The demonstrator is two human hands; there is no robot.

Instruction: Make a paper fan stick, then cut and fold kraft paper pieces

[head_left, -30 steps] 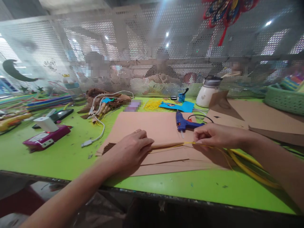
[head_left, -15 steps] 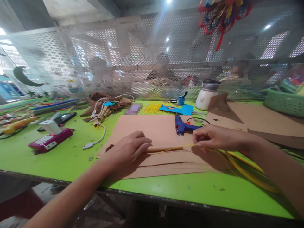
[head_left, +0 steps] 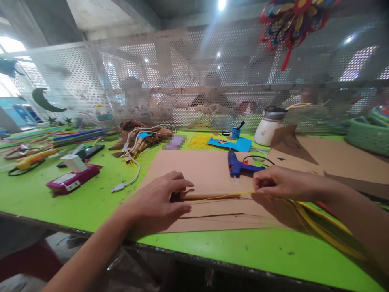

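A thin roll of brown paper (head_left: 209,196) lies across a flat sheet of brown paper (head_left: 194,166). Around the roll's left end my left hand (head_left: 161,196) rests, thumb and fingers spread apart; its palm hides that end. My right hand (head_left: 273,182) is closed in a pinch on a yellow string (head_left: 225,196), which stretches left along the roll. From this hand, more yellow strands (head_left: 310,219) trail to the right under my forearm. A blue glue gun (head_left: 235,164) lies on the sheet, just left of my right hand.
On the green table (head_left: 212,247), a purple power strip (head_left: 73,178) and a white USB cable (head_left: 133,178) lie to the left. Behind are blue paper (head_left: 243,144) and a white jug (head_left: 269,127). A green basket (head_left: 369,136) stands right. People sit beyond the perforated screen (head_left: 182,61).
My left thumb and fingers have parted from their closed hold on the paper roll. My right hand still pinches the yellow string. The view has shifted slightly.
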